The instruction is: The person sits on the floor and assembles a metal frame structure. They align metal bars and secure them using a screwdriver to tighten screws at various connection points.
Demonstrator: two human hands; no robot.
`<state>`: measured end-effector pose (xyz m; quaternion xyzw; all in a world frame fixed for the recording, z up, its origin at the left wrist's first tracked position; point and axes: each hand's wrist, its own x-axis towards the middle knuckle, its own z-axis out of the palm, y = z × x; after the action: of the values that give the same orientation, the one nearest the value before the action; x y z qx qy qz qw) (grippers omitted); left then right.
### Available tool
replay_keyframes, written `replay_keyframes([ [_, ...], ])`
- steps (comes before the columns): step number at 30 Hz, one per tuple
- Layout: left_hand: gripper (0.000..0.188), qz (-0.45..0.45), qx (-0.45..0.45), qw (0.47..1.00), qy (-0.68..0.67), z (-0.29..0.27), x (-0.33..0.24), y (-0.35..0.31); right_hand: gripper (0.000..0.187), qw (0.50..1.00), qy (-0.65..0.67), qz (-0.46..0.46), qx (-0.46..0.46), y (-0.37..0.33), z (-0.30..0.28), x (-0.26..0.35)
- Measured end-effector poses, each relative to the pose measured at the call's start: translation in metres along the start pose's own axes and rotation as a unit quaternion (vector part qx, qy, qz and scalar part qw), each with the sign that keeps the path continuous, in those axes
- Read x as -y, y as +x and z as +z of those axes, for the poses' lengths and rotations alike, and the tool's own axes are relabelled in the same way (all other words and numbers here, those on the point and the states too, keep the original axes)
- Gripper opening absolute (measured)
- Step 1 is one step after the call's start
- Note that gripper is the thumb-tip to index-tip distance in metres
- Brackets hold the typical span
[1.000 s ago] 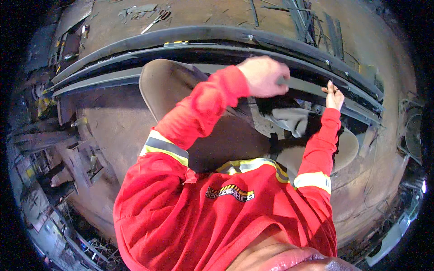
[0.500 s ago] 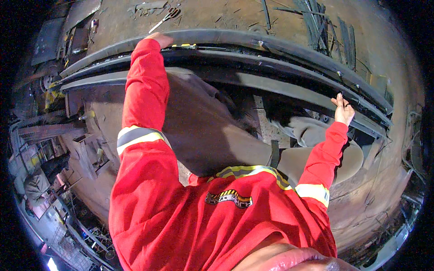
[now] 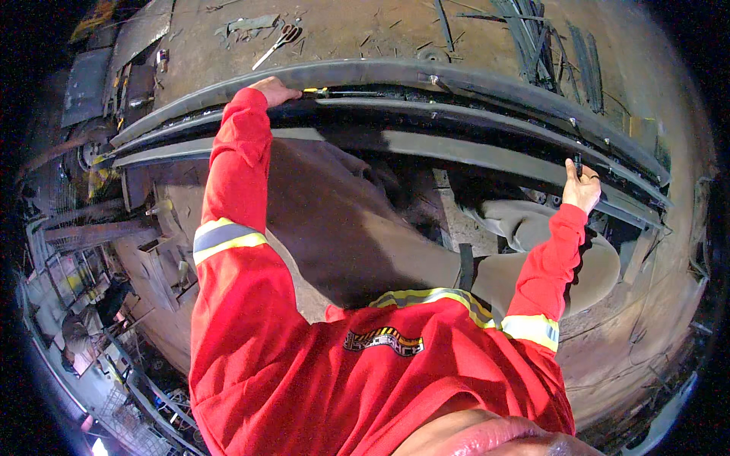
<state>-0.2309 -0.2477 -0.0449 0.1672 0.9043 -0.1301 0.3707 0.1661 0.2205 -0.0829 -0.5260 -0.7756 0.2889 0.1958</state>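
My left hand [image 3: 275,90] reaches over the far-left part of a long dark metal channel [image 3: 487,85]. Its fingers close over the near end of a screwdriver [image 3: 315,93] with a yellow and black handle, whose shaft lies along the channel toward the right. At the right, beside the channel's inner edge, my right hand [image 3: 582,190] is closed on a small black cylindrical piece [image 3: 578,164]. That piece stands up from between the fingertips; its exact kind is too small to tell. Several small bright fittings [image 3: 434,80] sit along the channel.
Beyond the channel, a pair of scissors [image 3: 278,44] lies on the brown floor [image 3: 365,38]. Thin dark metal strips [image 3: 532,38] are heaped at the far right. Metal scraps and frames [image 3: 156,266] clutter the left side. My bent legs [image 3: 342,220] are close to the channel's near side.
My left hand has come down from the channel's outer rim onto the screwdriver's end. My right hand stays beside the channel, and the black piece shows more clearly above its fingers.
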Motion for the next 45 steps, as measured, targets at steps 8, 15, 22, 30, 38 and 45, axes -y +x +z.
replay_keyframes([
  [8, 0.064, 0.076, -0.031, 0.995, -0.049, -0.008, -0.011, -0.012, 0.041, 0.987, -0.048, -0.012, 0.15, 0.012, -0.02, -0.001],
  [15, 0.057, 0.015, -0.098, 0.994, -0.041, -0.004, -0.028, -0.013, 0.045, 0.996, 0.022, -0.045, 0.072, 0.014, 0.002, -0.028],
  [22, 0.049, 0.064, -0.1, 0.98, -0.162, 0.0, -0.019, -0.002, 0.036, 0.995, -0.102, -0.002, -0.006, -0.003, -0.004, 0.013],
  [30, 0.051, 0.139, -0.128, 0.981, -0.042, 0.008, -0.047, -0.014, 0.043, 0.98, -0.058, -0.036, 0.189, 0.02, -0.021, 0.006],
  [38, 0.038, 0.173, -0.27, 0.943, -0.085, -0.017, -0.07, -0.021, 0.045, 0.998, -0.048, -0.017, 0.045, 0.033, 0.004, -0.05],
  [45, 0.043, 0.218, -0.072, 0.971, 0.06, -0.03, -0.045, 0.06, 0.051, 0.992, -0.129, 0.0, -0.003, 0.029, 0.012, -0.036],
])
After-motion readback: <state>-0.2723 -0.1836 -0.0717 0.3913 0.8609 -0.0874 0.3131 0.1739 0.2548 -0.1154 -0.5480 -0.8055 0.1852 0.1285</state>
